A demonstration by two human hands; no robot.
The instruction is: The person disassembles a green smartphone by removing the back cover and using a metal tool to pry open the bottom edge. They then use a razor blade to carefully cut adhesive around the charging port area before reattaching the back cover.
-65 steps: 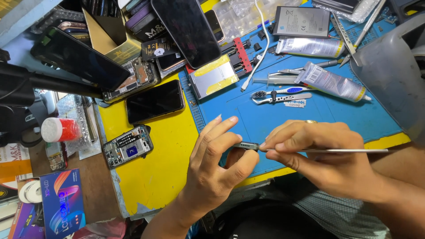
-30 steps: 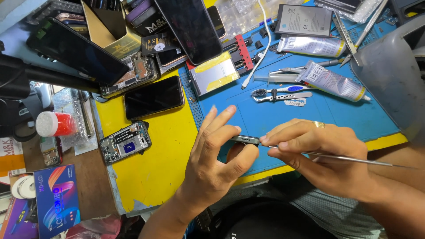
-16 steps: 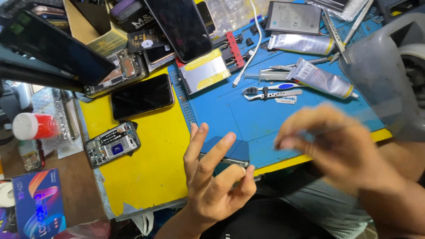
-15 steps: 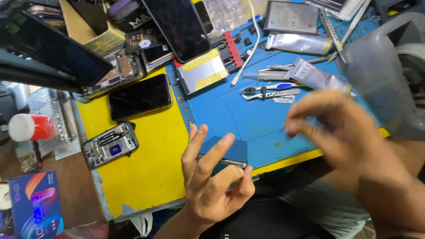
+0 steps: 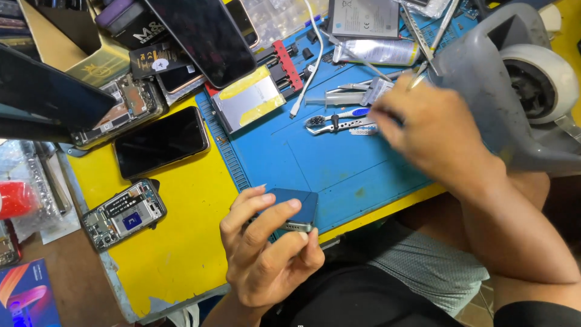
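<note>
The left hand (image 5: pixel 266 254) grips a small blue phone (image 5: pixel 293 209) at the near edge of the bench, fingers curled over its back and thumb pressed up from below, so the grip is closed firmly on it. The phone sits tilted, half over the blue mat (image 5: pixel 339 163) and half off the edge toward the person's lap.

Up and to the right of that grip, the right hand (image 5: pixel 433 130) is blurred over the mat, reaching among the tools; I cannot tell whether its fingers are closed on anything. Just left of it lie tweezers (image 5: pixel 333 121) and a syringe (image 5: pixel 339 95). Further left of the held phone, on the yellow mat (image 5: pixel 181 242), rest a dark phone (image 5: pixel 160 142) and an opened phone (image 5: pixel 124 215).
</note>
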